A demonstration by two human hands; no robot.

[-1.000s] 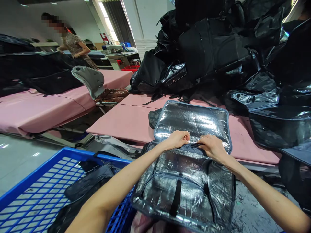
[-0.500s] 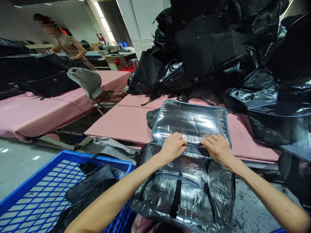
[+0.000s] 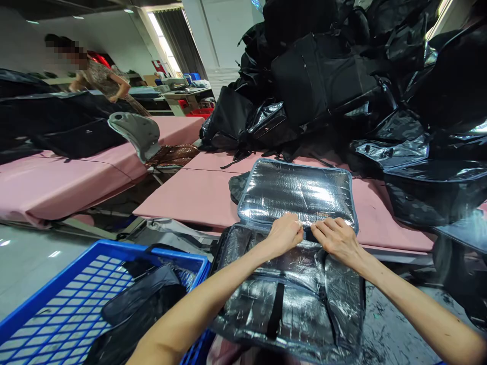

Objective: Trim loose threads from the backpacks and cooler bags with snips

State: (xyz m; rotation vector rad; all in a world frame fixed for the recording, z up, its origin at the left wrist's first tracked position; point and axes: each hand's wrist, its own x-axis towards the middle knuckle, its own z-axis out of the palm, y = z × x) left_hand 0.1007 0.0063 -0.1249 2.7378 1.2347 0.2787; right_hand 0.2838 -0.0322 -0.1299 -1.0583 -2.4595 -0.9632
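Note:
An insulated bag [image 3: 300, 309] with a crinkled silver foil lining lies opened in front of me. Its foil-lined lid [image 3: 292, 190], bound in grey-blue trim, is folded back onto the pink table. Along the seam between lid and body, my left hand [image 3: 285, 234] is closed in a pinch on the trim. Just to its right, my right hand [image 3: 337, 239] pinches the same seam, fingers bent over it. The two hands are a small gap apart. A black strap [image 3: 276, 309] runs down the lining below them. The fingertips partly hide the trim.
At the left stands a blue plastic crate [image 3: 95, 248] with dark bags [image 3: 148, 299] in it. Black bags [image 3: 323, 76] are heaped at the back of the pink table [image 3: 190, 195]. Beyond a grey chair [image 3: 137, 132], a person [image 3: 106, 81] stands at another table.
My left hand has shifted right along the seam, closer to my right hand, which stays near its place. The view has tilted slightly.

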